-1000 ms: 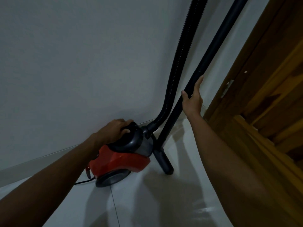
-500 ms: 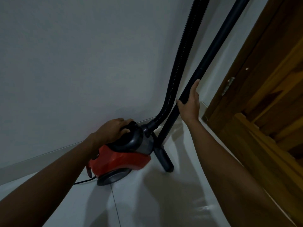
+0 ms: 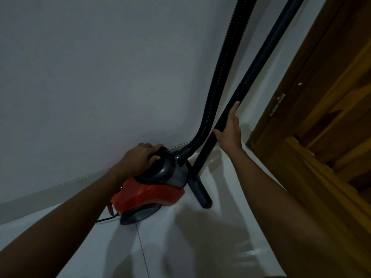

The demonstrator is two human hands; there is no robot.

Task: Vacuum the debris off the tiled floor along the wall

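Observation:
A red and grey canister vacuum stands on the pale tiled floor against the white wall. My left hand grips its dark top handle. A ribbed black hose rises from the canister's front. Beside the hose leans the black rigid wand, its floor nozzle resting on the tiles next to the canister. My right hand is wrapped around the wand's lower section, thumb on the left side, fingers stretched up along the tube. No debris can be made out in the dim light.
A wooden door frame and door fill the right side, close to my right forearm. A grey skirting strip runs along the wall base. The vacuum's black power cord trails left from the canister's rear.
My right hand has slid a little down the wand and closer to the canister. My left hand stays on the vacuum's handle; the canister has barely shifted.

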